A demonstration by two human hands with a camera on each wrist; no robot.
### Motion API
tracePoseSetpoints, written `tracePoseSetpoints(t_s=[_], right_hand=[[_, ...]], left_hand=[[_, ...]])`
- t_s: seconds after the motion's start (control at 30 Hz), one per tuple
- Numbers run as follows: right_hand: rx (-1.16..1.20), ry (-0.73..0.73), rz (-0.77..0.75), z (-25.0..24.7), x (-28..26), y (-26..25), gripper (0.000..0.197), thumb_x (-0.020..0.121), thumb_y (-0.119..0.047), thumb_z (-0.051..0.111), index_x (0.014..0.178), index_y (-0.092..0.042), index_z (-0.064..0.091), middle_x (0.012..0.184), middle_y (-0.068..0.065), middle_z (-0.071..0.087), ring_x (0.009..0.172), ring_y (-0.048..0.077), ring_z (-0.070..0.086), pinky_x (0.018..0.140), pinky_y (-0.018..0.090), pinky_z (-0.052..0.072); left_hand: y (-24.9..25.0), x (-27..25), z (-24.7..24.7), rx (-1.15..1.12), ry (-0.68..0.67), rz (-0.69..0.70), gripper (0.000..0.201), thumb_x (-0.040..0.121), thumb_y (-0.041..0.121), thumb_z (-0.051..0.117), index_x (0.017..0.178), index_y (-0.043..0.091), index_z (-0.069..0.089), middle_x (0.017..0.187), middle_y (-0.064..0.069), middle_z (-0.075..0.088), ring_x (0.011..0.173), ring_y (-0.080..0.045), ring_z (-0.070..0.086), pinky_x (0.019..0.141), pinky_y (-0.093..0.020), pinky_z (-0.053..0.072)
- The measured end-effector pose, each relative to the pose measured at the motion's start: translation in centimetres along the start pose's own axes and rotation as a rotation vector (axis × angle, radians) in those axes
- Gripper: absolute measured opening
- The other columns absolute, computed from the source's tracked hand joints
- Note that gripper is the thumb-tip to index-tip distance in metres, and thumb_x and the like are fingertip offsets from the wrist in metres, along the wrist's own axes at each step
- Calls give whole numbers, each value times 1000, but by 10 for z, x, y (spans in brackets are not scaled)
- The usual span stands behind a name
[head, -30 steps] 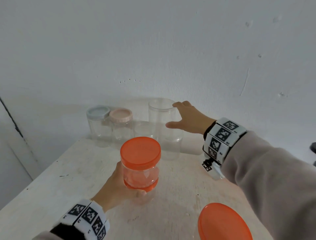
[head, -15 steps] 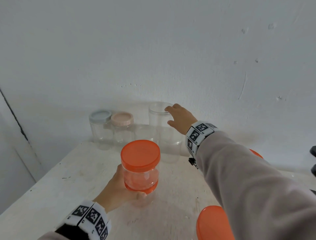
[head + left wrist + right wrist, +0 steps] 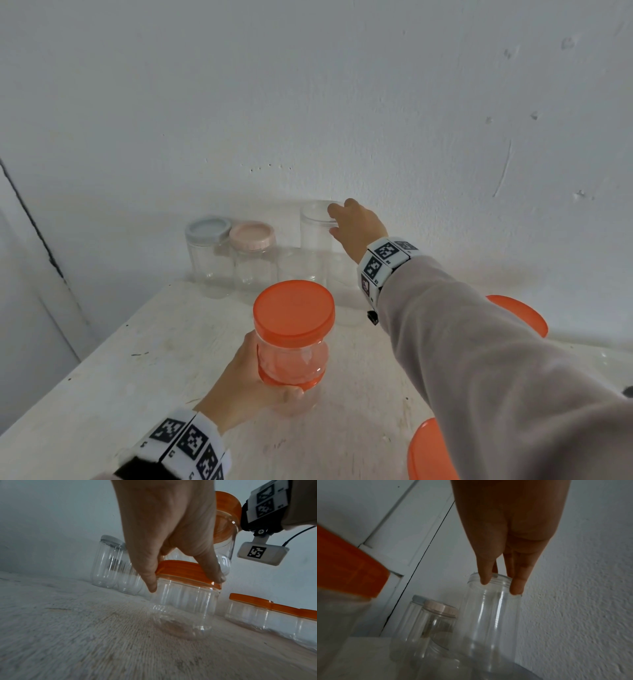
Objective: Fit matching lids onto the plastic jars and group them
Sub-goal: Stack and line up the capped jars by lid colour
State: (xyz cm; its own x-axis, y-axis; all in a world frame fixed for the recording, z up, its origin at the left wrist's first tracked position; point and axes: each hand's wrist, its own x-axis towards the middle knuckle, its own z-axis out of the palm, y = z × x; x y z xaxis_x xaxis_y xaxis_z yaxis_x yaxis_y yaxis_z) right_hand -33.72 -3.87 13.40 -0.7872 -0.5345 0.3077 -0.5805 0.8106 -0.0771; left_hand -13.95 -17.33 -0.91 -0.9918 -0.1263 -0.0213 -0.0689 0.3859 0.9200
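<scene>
My left hand (image 3: 270, 387) grips the lid and neck of a clear jar with an orange lid (image 3: 187, 573) that stands on the white table (image 3: 144, 387). A second orange-lidded jar (image 3: 294, 308) is stacked on top of it. My right hand (image 3: 334, 221) reaches to the back wall. There its thumb and fingers (image 3: 517, 586) pinch the open rim of a tall clear jar without a lid (image 3: 493, 622). That tall jar (image 3: 315, 233) stands upright among other clear jars.
A jar with a grey-blue lid (image 3: 207, 229) and one with a pink lid (image 3: 251, 236) stand at the back left by the wall. More orange-lidded jars (image 3: 520, 311) sit to the right, one at the near edge (image 3: 428, 455). My right sleeve crosses the table's right half.
My right hand has moved farther back and closed onto the tall jar's rim. The left hand and its stacked orange jars have stayed in place.
</scene>
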Motion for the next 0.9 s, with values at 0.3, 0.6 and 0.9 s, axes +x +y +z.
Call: tracePoseSetpoints(t_s=[0.3, 0.6, 0.9], right_hand=[[34, -194, -56, -26, -52, 11, 65, 91, -33, 63, 144, -13, 30, 135, 11, 41, 115, 29, 49, 95, 38, 45], [75, -682, -22, -38, -192, 43, 84, 82, -61, 61, 149, -26, 24, 143, -1, 38, 126, 18, 43, 100, 28, 36], [310, -666, 221, 7, -294, 60, 128, 59, -76, 69, 150, -36, -13, 152, -8, 6, 138, 28, 22, 108, 45, 34]], left_hand=[[9, -5, 0, 1, -22, 17, 125, 34, 60, 85, 138, 32, 22, 134, 8, 44, 123, -12, 47, 102, -38, 46], [18, -29, 10, 4, -91, 57, 126, 31, 60, 87, 136, 39, 20, 134, 11, 41, 120, -3, 48, 96, -25, 48], [30, -53, 35, -42, -53, 18, 85, 56, 16, 92, 106, 48, 31, 111, 23, 46, 91, 16, 54, 65, -4, 46]])
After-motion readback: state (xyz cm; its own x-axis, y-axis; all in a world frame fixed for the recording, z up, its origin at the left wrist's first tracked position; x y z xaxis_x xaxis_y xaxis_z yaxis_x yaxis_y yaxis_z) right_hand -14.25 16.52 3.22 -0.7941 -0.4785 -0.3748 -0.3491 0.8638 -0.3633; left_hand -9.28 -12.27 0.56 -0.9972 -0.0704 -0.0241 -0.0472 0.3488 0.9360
